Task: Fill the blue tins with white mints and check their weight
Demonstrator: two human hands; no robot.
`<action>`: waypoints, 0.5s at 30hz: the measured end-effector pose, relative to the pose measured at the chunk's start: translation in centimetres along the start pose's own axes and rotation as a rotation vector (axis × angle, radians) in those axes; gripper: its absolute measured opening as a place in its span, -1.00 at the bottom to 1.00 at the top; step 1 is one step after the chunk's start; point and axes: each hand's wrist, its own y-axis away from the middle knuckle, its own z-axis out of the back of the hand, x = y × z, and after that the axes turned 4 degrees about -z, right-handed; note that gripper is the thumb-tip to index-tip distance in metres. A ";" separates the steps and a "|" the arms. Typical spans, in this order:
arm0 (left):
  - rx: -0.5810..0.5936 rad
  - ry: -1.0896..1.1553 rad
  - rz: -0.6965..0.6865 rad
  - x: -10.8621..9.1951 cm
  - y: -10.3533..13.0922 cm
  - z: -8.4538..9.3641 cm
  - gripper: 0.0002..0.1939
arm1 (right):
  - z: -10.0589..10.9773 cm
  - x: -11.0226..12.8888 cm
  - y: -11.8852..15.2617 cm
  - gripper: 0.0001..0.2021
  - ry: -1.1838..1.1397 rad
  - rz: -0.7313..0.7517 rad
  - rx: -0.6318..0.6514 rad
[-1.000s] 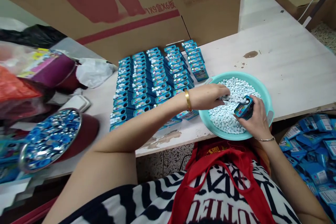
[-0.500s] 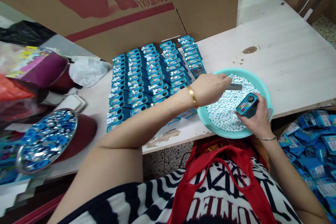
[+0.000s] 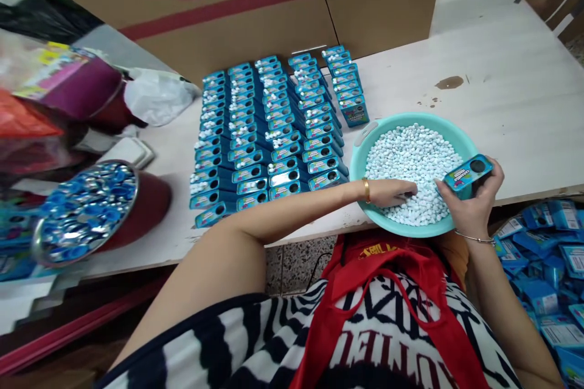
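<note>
My left hand [image 3: 391,192], with a gold bracelet at the wrist, is closed and low among the small white candies [image 3: 410,149]. The small metal scoop it holds is almost wholly hidden by the fingers and candies. These candies fill much of a turquoise plastic basin [image 3: 362,161]. Over the basin's right rim, my right hand [image 3: 477,206] grips a blue box [image 3: 468,175] with a dark round hole in its top, tilted. Left of the basin stand several rows of similar blue boxes [image 3: 283,152], many with white candies on their tops.
A large cardboard carton [image 3: 378,6] stands behind the rows. At left is a dark red pot [image 3: 152,203] of shiny blue-and-silver pieces, near a white plastic bag [image 3: 157,97]. More blue boxes [image 3: 542,267] lie heaped below the table's right edge.
My left hand has gone down into the candies with the scoop, which showed above them before. My right hand has carried the blue box rightward, away from the basin's middle. The view has shifted slightly.
</note>
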 end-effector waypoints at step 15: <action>-0.207 -0.008 -0.039 -2.5 6.6 10.7 -0.67 | -0.1 0.6 0.5 -0.12 0.339 0.193 0.205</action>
